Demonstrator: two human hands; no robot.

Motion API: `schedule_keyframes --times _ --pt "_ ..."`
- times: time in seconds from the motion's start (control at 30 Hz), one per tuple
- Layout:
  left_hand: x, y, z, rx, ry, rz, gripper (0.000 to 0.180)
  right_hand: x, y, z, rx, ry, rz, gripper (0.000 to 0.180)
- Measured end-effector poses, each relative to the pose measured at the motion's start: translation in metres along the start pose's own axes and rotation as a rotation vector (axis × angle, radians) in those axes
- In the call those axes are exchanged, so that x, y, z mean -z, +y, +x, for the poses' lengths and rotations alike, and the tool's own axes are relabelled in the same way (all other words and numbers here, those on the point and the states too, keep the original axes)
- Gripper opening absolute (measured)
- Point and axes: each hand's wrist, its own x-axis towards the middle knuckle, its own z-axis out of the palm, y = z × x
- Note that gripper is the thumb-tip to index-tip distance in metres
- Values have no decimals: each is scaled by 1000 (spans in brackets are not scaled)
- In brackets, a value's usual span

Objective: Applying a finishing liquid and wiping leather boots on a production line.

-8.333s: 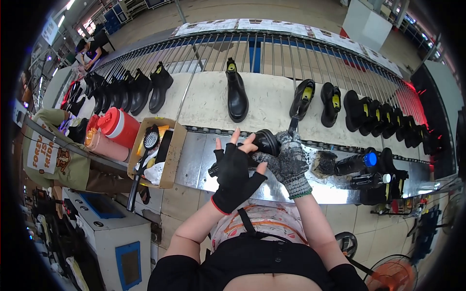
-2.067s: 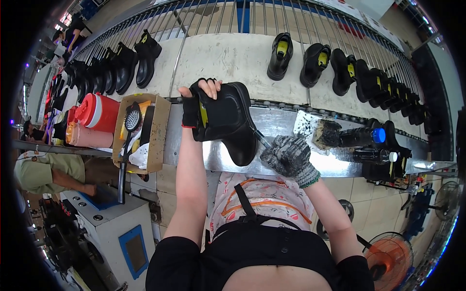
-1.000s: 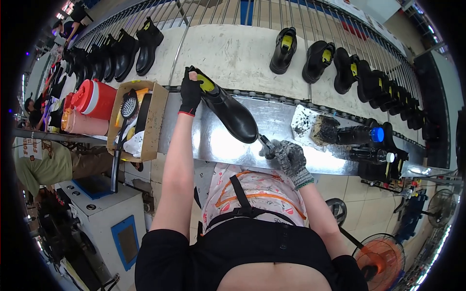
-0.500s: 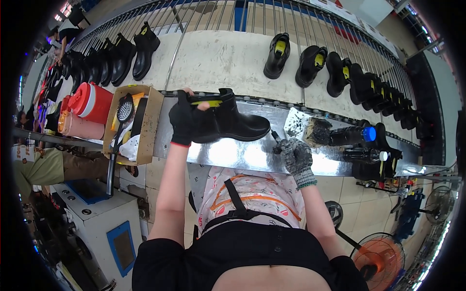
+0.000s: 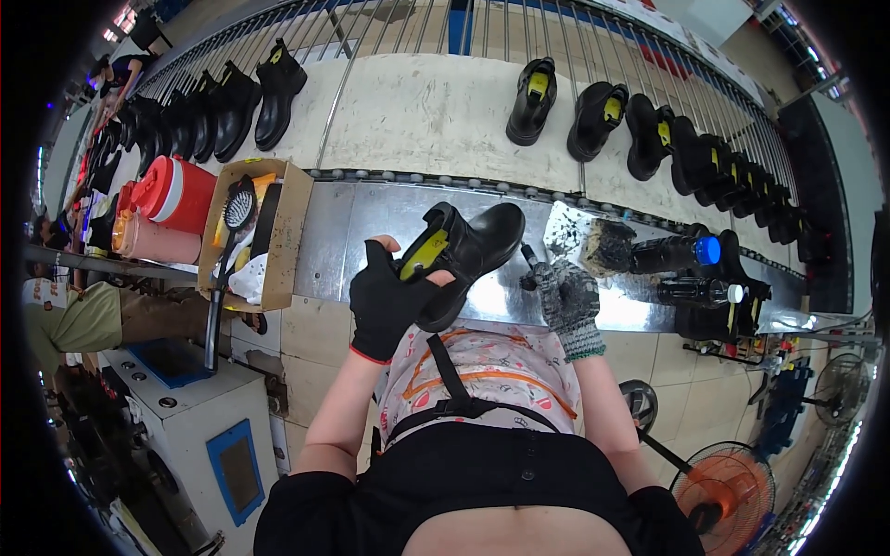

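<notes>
A black ankle boot with a yellow inside is held by its shaft in my left hand, which wears a black glove with bare fingertips. The boot tilts over the metal ledge, its toe up and to the right and its opening facing up. To the right of it, my right hand in a grey knitted glove is closed around a thin dark tool. That tool's kind does not show, as most of it lies within the fingers. Its tip points toward the boot but appears apart from it.
On the metal ledge are a dark-stained sponge, a blue-capped bottle and a white-capped bottle. A cardboard box with a hairbrush stands left, beside a red jug. Beyond, boots line a pale conveyor belt.
My left hand has drawn the boot nearer and turned it, so the toe now points up and right and the yellow inside shows. My right hand has barely moved.
</notes>
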Motion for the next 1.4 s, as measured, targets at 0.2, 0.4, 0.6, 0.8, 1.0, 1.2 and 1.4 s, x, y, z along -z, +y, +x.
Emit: schedule_keyframes --times 0.2,0.4,0.6,0.8,1.0,1.2,1.4 --pt "-1 1 -14 40 -132 -135 62 -1 -3 -8 47 -54 -82 35" --pt "-7 -4 -28 77 -248 -327 60 8 -19 -11 93 -72 8 28" --pt "-14 -13 -41 331 -346 -733 57 6 -21 -21 130 -88 -31 26" --pt "-7 -21 -48 531 -494 -821 62 33 -40 -17 90 -121 211 27" --pt "-17 -28 -52 608 -583 -918 56 37 -32 -26 6 -194 254 25" --pt "-26 -19 -51 590 -615 -940 56 45 -25 -48 277 -89 77 11" --pt "-33 5 -52 598 -538 -1013 49 69 -37 -60 190 -223 41 20"
